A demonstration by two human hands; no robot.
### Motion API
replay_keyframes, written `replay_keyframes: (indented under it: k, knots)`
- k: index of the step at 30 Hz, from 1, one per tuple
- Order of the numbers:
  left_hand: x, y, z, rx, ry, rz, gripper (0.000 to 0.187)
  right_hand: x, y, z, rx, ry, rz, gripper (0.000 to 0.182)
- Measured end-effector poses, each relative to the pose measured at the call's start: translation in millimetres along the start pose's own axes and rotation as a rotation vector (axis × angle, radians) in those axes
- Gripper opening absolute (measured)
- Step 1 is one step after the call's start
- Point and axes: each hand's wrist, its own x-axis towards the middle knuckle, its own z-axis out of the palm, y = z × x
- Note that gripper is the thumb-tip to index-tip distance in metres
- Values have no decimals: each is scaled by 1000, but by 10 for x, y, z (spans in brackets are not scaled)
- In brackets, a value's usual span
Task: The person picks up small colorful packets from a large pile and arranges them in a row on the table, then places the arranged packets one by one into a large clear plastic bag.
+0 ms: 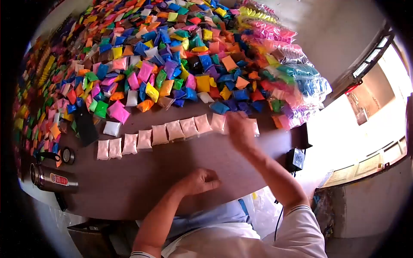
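A row of small pale peach packets (174, 130) runs across the wooden table, rising slightly toward the right. My right hand (239, 131) is over the right end of this row, its fingers smeared by motion and pointing away from me. A peach packet (218, 123) lies just left of it, and another packet (254, 127) shows partly on its other side. Whether the right fingers grip a packet I cannot tell. Close to the table's near edge, my left hand (198, 182) hovers with loosely curled fingers, the thumb apart and nothing between them.
A large heap of colourful packets (172, 64) covers the back of the table. Big clear bags of packets (297, 77) are stacked at right. On the left are a white packet (112, 128), a tape roll (68, 155) and a lying metal flask (58, 178). A black adapter (295, 160) sits at the right edge.
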Motion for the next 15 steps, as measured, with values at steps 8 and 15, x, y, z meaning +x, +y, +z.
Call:
replay_keyframes:
  k: [8, 15]
  knots:
    - [-5, 71, 68, -39, 64, -1, 21, -536, 1297, -201, -158, 31, 405, 27]
    - [5, 50, -1, -228, 58, 18, 21, -395, 1108, 9, -20, 59, 311, 24]
